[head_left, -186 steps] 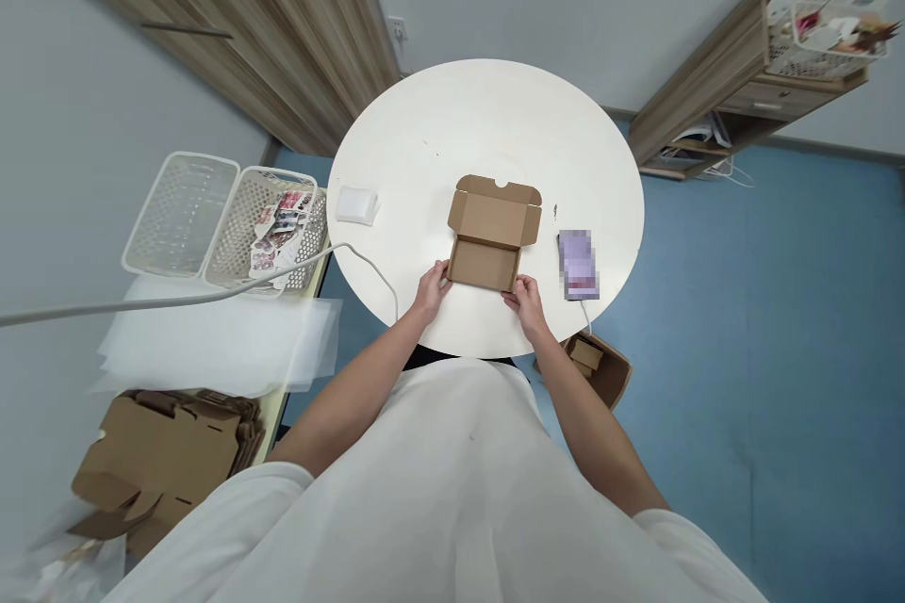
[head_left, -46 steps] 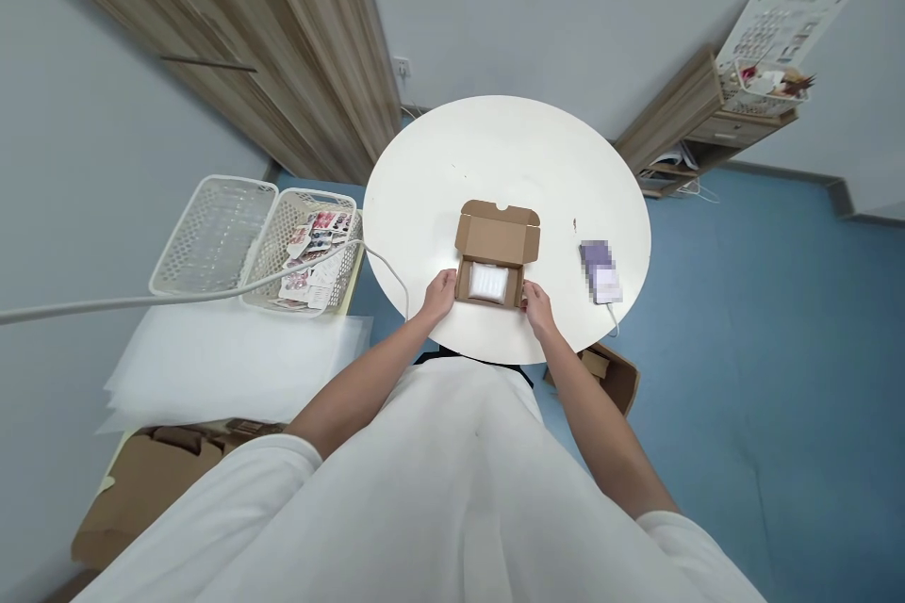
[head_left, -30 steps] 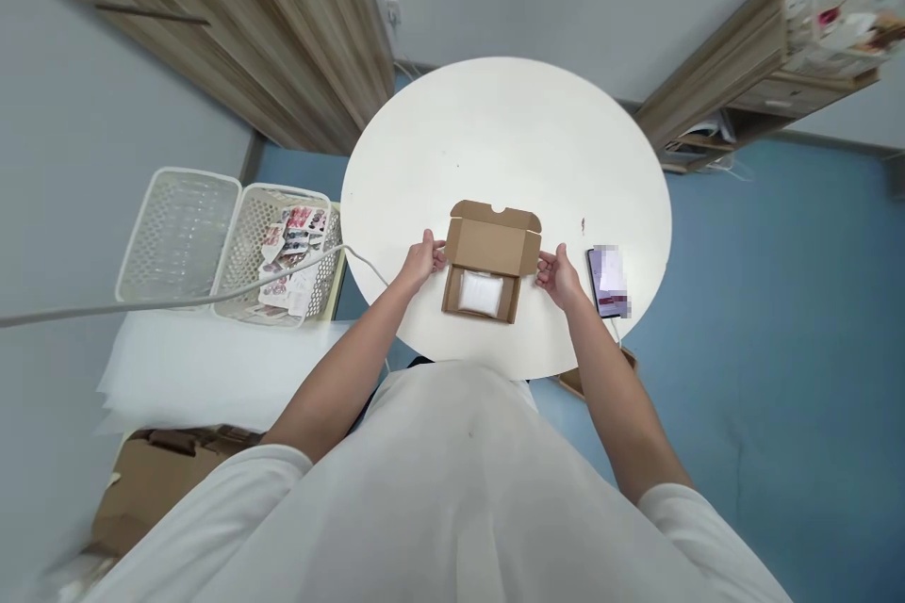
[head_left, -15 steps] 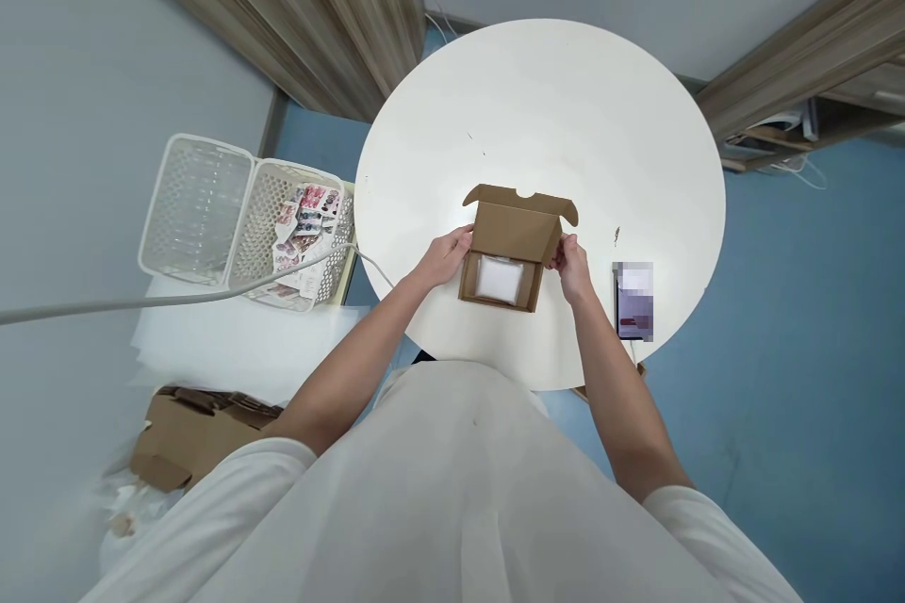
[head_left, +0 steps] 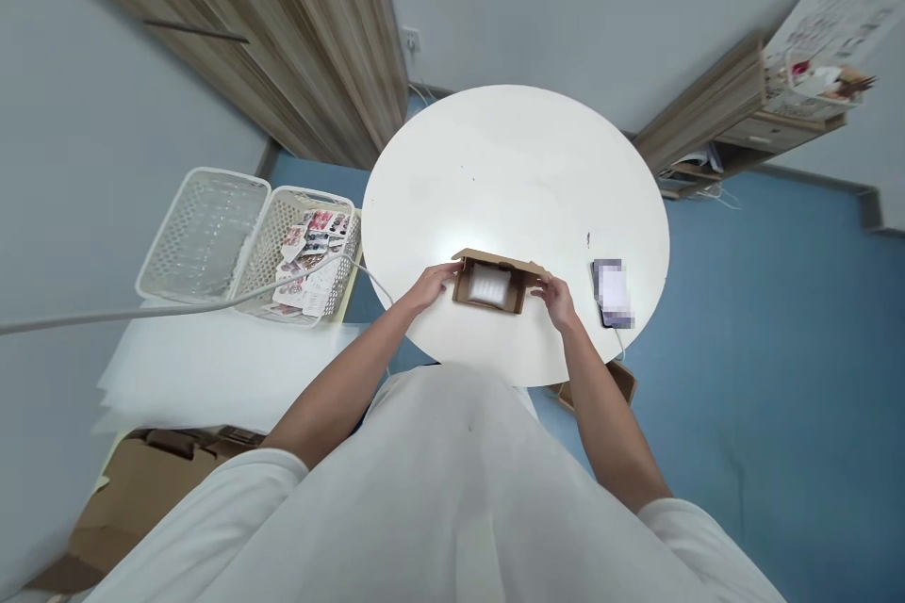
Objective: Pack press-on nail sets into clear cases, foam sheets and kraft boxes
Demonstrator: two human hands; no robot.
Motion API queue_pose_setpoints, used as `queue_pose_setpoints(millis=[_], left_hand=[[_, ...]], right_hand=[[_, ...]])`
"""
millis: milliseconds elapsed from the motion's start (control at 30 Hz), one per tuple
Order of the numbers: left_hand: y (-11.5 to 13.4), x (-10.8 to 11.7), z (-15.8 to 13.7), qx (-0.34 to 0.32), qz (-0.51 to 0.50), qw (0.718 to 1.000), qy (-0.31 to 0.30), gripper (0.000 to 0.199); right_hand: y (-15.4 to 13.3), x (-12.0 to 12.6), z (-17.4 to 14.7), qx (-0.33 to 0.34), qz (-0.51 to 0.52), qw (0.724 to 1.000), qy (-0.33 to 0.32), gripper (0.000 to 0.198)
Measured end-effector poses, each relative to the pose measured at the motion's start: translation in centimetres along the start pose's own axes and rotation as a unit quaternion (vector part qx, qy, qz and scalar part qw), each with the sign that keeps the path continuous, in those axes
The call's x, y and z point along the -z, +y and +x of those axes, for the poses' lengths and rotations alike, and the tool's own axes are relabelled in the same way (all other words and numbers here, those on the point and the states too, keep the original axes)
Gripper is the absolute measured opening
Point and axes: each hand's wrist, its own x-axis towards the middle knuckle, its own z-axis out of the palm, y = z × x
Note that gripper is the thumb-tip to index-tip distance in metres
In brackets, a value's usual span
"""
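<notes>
A small brown cardboard box [head_left: 518,292] lies near the front of the round white table, its lid [head_left: 510,262] raised at the back. Inside rests a white wrapped packet [head_left: 489,285], slightly blurred. My left hand [head_left: 433,286] grips the box's left side near the lid's edge, its fingertips partly hidden. At the lid's right corner, my right hand [head_left: 557,300] has its fingers closed on the cardboard.
A phone [head_left: 612,294] with a cable lies right on the white table [head_left: 516,151]. Two white baskets [head_left: 244,245] stand left, one holding printed packets. White sheets [head_left: 212,358] and large cardboard [head_left: 148,490] lie below them. A grey cable [head_left: 176,309] crosses the left side.
The lid has tilted, now showing as a narrow strip at the back of the box. Both hands stay at the box's sides. The camera view has shifted, showing more of the room at right.
</notes>
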Motion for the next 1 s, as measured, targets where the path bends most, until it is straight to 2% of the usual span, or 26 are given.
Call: queue_pose_setpoints(millis=[100, 200, 267, 333, 400, 467, 567, 667, 833, 1000], left_hand=[[-0.1, 0.2, -0.5, 0.016, -0.033, 0.999, 0.007, 0.055], [0.2, 0.3, -0.8, 0.038, -0.045, 0.998, 0.038, 0.067], [0.5, 0.3, -1.1, 0.056, -0.045, 0.997, 0.041, 0.067], [0.6, 0.2, -1.5, 0.073, -0.024, 0.997, 0.019, 0.061], [0.6, 0.0, -2.1, 0.072, 0.005, 0.997, -0.003, 0.052], [0.3, -0.4, -2.5, 0.043, 0.031, 0.999, -0.003, 0.043], [-0.5, -1.1, -3.0, 0.009, 0.087, 0.995, 0.044, 0.038], [-1.3, -1.6, -3.3, -0.001, 0.162, 0.982, 0.091, 0.039], [-2.0, -2.3, -3.3, -0.004, 0.245, 0.963, 0.112, 0.048], [-2.3, -3.4, -3.4, 0.000, 0.308, 0.941, 0.140, 0.053]], right_hand=[[-0.3, -0.3, -1.6, -0.019, 0.008, 0.999, -0.025, 0.069], [-1.1, -0.8, -3.1, -0.044, -0.013, 0.998, -0.031, 0.079], [-1.5, -1.4, -3.9, -0.042, -0.017, 0.999, -0.024, 0.073], [-1.5, -1.9, -4.5, -0.034, -0.019, 0.999, -0.014, 0.061], [-1.0, -2.5, -4.9, -0.022, -0.033, 0.999, 0.005, 0.049], [-0.2, -3.1, -5.2, -0.013, -0.060, 0.997, 0.041, 0.046], [1.1, -3.8, -5.8, -0.020, -0.117, 0.986, 0.116, 0.048], [2.1, -4.3, -6.3, -0.036, -0.173, 0.969, 0.170, 0.042], [2.7, -5.2, -6.5, -0.051, -0.214, 0.956, 0.194, 0.029], [3.7, -5.9, -6.3, -0.058, -0.262, 0.939, 0.215, 0.037]])
